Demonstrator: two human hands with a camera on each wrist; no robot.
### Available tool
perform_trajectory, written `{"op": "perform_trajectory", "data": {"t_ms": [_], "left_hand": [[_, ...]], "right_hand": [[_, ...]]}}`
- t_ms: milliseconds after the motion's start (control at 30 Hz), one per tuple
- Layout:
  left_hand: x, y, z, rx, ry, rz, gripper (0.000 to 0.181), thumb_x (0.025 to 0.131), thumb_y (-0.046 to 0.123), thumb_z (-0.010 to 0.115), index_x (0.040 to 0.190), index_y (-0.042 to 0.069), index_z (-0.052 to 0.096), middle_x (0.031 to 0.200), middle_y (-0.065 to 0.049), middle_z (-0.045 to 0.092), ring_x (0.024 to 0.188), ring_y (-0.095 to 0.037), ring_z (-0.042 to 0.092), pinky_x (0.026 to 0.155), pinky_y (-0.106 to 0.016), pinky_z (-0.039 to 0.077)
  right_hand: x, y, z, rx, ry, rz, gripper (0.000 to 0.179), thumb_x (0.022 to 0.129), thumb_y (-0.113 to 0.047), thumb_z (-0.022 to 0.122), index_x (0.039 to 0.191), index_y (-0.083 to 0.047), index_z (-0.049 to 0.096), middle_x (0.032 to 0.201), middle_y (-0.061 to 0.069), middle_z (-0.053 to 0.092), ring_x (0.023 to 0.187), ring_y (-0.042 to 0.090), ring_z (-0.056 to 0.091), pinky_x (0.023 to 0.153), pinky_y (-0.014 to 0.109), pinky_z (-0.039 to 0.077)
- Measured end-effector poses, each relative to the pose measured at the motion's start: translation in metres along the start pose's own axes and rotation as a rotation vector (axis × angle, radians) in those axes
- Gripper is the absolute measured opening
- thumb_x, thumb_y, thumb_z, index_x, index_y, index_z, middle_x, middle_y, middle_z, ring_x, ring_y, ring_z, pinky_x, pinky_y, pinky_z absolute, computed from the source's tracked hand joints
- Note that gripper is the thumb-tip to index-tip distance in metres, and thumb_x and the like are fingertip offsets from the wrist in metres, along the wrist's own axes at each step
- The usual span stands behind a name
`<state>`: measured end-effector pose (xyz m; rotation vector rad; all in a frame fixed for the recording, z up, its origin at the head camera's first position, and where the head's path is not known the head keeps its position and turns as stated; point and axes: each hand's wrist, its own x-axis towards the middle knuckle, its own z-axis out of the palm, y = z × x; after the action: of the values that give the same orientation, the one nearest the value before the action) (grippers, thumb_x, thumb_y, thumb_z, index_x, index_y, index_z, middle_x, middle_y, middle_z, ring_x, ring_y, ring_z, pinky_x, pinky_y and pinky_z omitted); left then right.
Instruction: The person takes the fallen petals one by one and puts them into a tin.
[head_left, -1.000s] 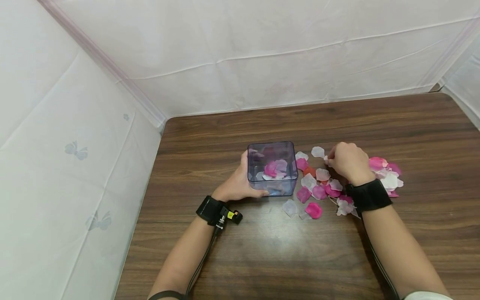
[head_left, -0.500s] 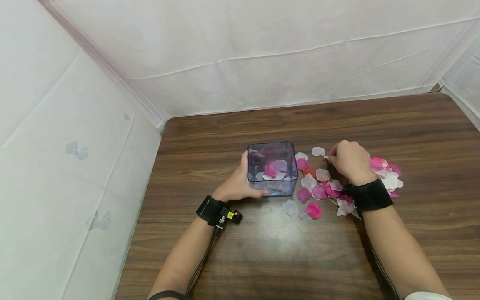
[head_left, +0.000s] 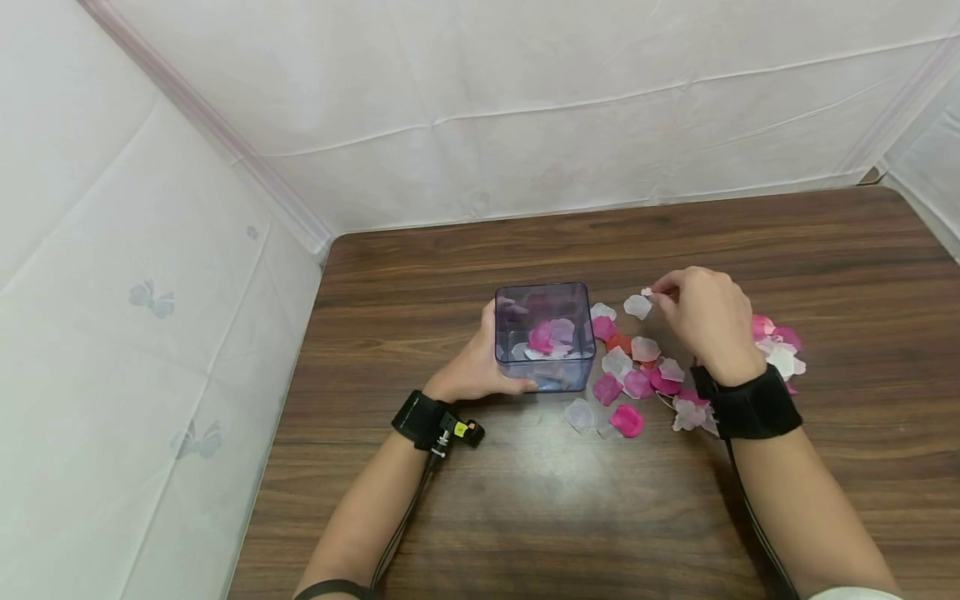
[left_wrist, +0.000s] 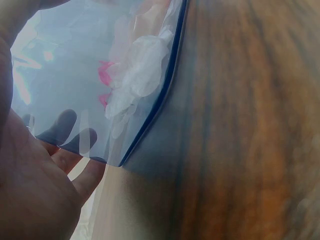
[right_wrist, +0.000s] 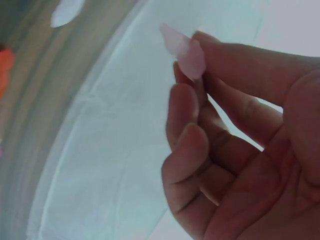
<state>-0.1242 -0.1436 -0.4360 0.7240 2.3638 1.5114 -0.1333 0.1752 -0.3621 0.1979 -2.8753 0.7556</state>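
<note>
A see-through purplish square box (head_left: 572, 377) stands on the wooden table, with pink and white petals (head_left: 551, 335) lying at its bottom. My left hand (head_left: 474, 365) grips the box from its left side, thumb along the front. In the left wrist view, fingers show through the box's clear wall. Between thumb and fingertips, my right hand (head_left: 708, 321) pinches a small pale pink petal (right_wrist: 191, 60), raised above the table. A white petal (head_left: 637, 307) lies just below and left of those fingertips. Several loose petals (head_left: 638, 384) in pink, white and red spread right of the box.
Right of my right wrist lies another heap of pink and white petals (head_left: 782, 360), partly covered by the hand. White cloth hangings (head_left: 480, 117) border the table (head_left: 420, 275) at the back and left. Cables run along both forearms.
My right hand has lifted slightly up and away from the tabletop with the small pale petal, its wrist turning a little. The left hand and box have stayed in place.
</note>
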Motion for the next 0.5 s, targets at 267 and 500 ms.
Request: {"op": "perform_trajectory", "data": {"t_ms": [267,500], "left_hand": [[0.002,-0.003,0.001,-0.004,-0.003,-0.006,0.120,0.065,0.011,0.095,0.150,0.007,0.011,0.146,-0.014,0.037,0.129,-0.033,0.047,0.112,-0.050,0.036],[0.002,-0.003,0.001,-0.005,0.002,0.016,0.121,0.064,0.011,0.095,0.150,0.007,0.010,0.145,-0.015,0.037,0.130,-0.033,0.047,0.112,-0.050,0.036]], "right_hand": [[-0.012,-0.032,0.001,0.111,0.212,-0.213,0.013,0.087,-0.008,0.079,0.098,-0.001,0.077,0.095,0.017,0.071,0.080,0.032,0.061,0.063,0.046,0.050],[-0.019,-0.048,0.015,0.213,0.312,-0.437,0.017,0.080,-0.003,0.083,0.096,-0.002,0.076,0.094,0.012,0.071,0.089,0.029,0.060,0.066,0.037,0.048]]}}
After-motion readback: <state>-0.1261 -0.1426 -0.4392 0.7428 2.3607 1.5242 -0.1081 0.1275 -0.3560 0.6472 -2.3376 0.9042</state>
